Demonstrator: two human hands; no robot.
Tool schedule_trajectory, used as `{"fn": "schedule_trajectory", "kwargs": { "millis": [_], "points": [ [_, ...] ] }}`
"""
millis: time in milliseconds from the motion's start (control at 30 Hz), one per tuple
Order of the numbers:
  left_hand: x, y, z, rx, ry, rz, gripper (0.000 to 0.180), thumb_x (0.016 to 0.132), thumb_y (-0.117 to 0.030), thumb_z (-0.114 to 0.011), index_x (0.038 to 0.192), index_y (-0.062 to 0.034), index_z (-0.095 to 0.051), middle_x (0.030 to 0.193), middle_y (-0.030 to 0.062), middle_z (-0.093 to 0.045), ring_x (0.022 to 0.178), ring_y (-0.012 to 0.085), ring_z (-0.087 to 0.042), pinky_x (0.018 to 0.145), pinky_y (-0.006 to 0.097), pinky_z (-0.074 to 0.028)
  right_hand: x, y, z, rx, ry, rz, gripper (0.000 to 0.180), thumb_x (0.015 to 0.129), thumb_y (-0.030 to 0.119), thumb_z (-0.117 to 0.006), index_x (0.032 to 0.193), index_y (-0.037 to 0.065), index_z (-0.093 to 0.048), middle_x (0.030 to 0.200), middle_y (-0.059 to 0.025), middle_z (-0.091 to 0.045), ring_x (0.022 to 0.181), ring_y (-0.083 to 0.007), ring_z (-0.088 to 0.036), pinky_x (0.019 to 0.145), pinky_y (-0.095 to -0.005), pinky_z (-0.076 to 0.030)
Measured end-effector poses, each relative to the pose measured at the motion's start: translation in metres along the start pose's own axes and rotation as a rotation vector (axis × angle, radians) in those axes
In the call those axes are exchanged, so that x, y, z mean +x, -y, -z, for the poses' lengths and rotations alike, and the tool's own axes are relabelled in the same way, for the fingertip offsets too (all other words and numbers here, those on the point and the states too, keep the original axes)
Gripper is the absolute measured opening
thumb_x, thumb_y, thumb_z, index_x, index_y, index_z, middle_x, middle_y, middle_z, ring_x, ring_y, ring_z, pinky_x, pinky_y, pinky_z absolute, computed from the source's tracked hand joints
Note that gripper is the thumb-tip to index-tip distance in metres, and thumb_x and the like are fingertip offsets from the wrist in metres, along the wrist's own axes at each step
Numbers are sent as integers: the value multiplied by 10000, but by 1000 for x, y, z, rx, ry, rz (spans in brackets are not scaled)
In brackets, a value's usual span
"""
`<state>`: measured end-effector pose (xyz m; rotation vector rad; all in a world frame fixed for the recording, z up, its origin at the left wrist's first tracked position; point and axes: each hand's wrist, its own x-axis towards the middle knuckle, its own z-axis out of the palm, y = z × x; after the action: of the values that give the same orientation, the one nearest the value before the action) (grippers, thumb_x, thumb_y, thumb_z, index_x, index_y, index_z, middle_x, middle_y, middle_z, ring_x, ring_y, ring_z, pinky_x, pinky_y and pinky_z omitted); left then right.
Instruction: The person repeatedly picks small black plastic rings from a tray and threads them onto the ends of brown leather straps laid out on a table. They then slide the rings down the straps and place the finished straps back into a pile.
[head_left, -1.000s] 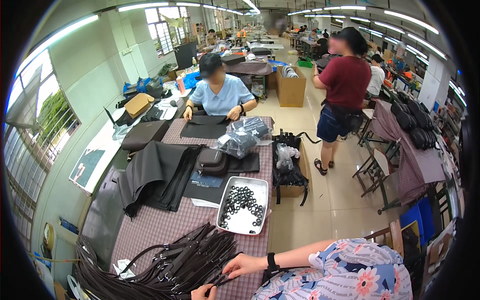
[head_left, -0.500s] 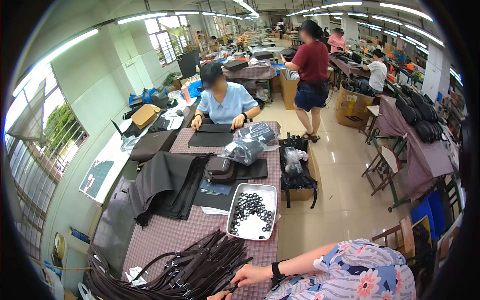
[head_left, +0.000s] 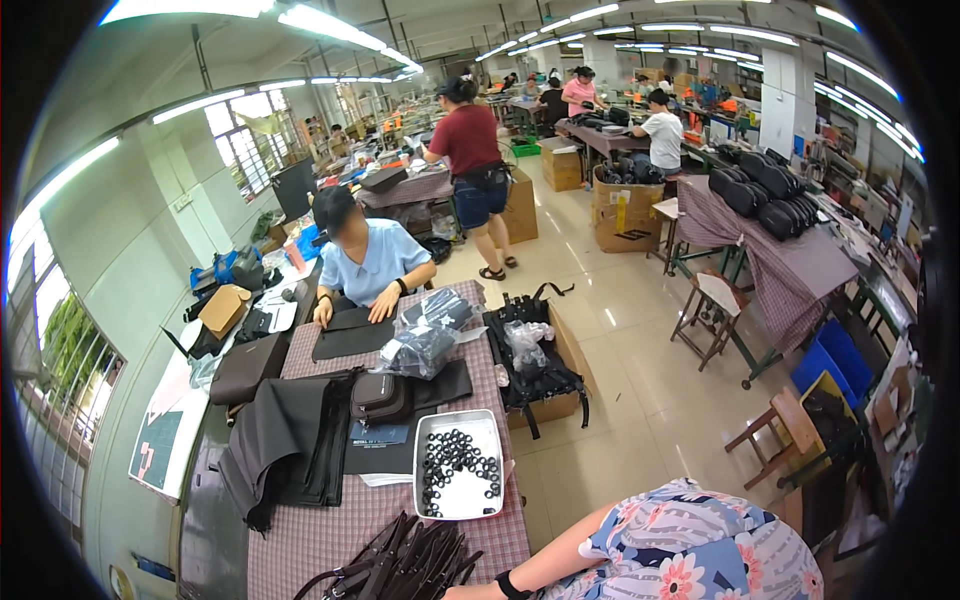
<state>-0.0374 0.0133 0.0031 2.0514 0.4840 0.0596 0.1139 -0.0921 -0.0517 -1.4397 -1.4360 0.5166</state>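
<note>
At the lower edge, part of my right hand (head_left: 468, 593) shows beside a pile of dark brown straps with buckles (head_left: 400, 568). A black band (head_left: 510, 584) circles that wrist, and the fingers are cut off by the frame, so what they hold is hidden. My left hand is out of the picture. Just beyond the straps stands a white tray (head_left: 420, 440) with many small black rings (head_left: 455, 455) in it. To its left lie a small dark zipped case (head_left: 380, 398) and a stack of dark sheets (head_left: 275, 435).
Across the checked-cloth table (head_left: 310, 535) a co-worker in light blue (head_left: 370, 262) rests both hands on a dark flat piece (head_left: 350, 335). Plastic-wrapped packages (head_left: 425, 345) lie nearby. A box of black straps (head_left: 535, 360) stands on the floor right of the table, and a wooden stool (head_left: 775, 435) farther right.
The view has swung up and to the right, so the table and straps sit lower and farther left. My right hand has mostly left the frame; fingers seen beside it earlier are gone.
</note>
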Motion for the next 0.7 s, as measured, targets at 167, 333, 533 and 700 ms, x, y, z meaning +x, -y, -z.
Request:
{"fn": "schedule_trajectory", "kwargs": {
  "millis": [167, 333, 533, 700],
  "points": [
    [12, 50, 15, 19, 266, 109, 258, 972, -215, -540, 1028, 15, -642, 974, 143, -687, 852, 179, -608, 738, 313, -480, 7, 0, 13, -118, 191, 82, 312, 728, 294, -767, 811, 65, -573, 688, -140, -597, 675, -338, -607, 570, -430, -450],
    [20, 68, 26, 117, 186, -200, 235, 956, -175, -547, 1018, 31, -643, 927, 176, -681, 838, 272, -642, 763, 371, -493, -8, -22, 23, -42, 93, -110, 238, 659, 153, -757, 691, 44, -547, 647, -104, -594, 628, -308, -599, 567, -411, -446],
    [11, 63, 41, -12, 216, 109, 289, 980, -189, -526, 1109, 57, -604, 1012, 171, -674, 917, 242, -623, 822, 337, -487, 29, -13, -50, 235, 210, -206, 270, 833, 165, -654, 1012, -3, -541, 915, -159, -612, 860, -323, -620, 688, -405, -497],
    [9, 73, 49, -308, 242, 182, 309, 972, -213, -564, 1161, 28, -611, 985, 25, -650, 835, 99, -548, 734, 233, -455, 22, -19, -46, -162, 114, 33, 322, 778, 293, -716, 929, 45, -578, 860, -143, -632, 796, -317, -626, 684, -401, -498]
  ]
}}
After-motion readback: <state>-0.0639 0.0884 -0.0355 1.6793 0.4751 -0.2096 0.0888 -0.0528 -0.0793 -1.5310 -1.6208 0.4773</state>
